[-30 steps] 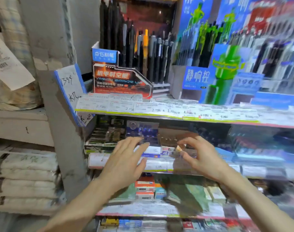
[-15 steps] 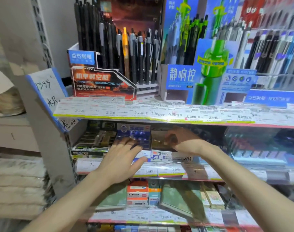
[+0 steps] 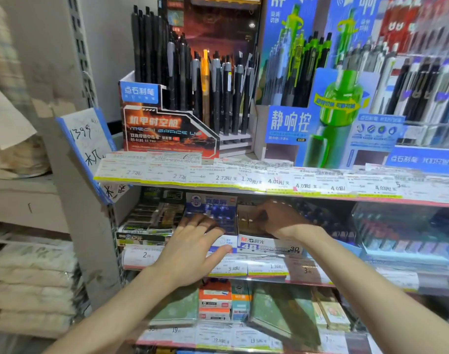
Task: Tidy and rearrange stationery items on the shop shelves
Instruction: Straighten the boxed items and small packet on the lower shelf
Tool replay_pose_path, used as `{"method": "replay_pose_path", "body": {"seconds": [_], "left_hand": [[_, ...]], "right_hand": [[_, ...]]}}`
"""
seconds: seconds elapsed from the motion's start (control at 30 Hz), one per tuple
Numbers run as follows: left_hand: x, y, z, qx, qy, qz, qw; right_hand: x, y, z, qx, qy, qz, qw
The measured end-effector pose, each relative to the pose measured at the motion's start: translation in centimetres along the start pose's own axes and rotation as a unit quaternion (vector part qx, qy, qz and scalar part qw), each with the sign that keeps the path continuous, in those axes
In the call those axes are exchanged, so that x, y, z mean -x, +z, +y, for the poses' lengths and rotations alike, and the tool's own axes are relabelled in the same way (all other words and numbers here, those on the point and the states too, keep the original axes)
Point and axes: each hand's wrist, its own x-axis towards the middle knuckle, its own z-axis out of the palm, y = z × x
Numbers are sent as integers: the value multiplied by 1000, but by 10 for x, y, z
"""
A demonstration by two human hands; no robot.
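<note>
— Cardboard, thin and printed: eraser box (image 3: 268, 245) marked 4B, seated on middle shelf (image 3: 320, 273) at front edge, just right of blue carton (image 3: 210, 213). Status of hands?

— Left hand (image 3: 192, 254) spread flat, fingers extended, palm resting across front of blue carton and price strip; nothing gripped. Right hand (image 3: 277, 218) reached into open top of eraser box, fingers curled over contents; whether anything is pinched cannot be told, fingertips being in shadow.

— Handling assessment?

— Judged light and easily shoved; walls likely to buckle if squeezed mid-panel. Erasers (image 3: 246, 221) inside appear small, loose, somewhat grippy, unlikely to break. Recommended hold: both short ends of box, low down, or front lip with thumb inside.

— Risks?

— Possible snagging on price labels; possible tipping of loose pieces if lifted one-handed.
</note>
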Motion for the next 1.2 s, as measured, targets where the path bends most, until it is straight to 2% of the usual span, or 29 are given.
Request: {"method": "replay_pose_path", "body": {"seconds": [0.4, 0.57, 0.67, 0.8, 0.9, 1.0, 1.2], "left_hand": [[0, 4, -2, 6, -4, 4, 1000], [2, 3, -1, 27, -5, 8, 1000], [7, -1, -3, 53, -8, 34, 998], [22, -14, -24, 64, -54, 88, 993], [28, -26, -50, 29, -124, 130, 983], [22, -44, -64, 16, -202, 80, 976], [-4, -39, -72, 37, -245, 11, 969]], "right_hand": [[0, 4, -2, -27, 11, 22, 999], [6, 3, -13, -22, 13, 74, 997], [18, 7, -23, -25, -4, 102, 994], [34, 18, -41, -31, -43, 109, 993], [37, 29, -55, -19, -46, 87, 995], [36, 40, -59, -14, -45, 98, 994], [33, 47, -53, -9, -51, 116, 992]]}}
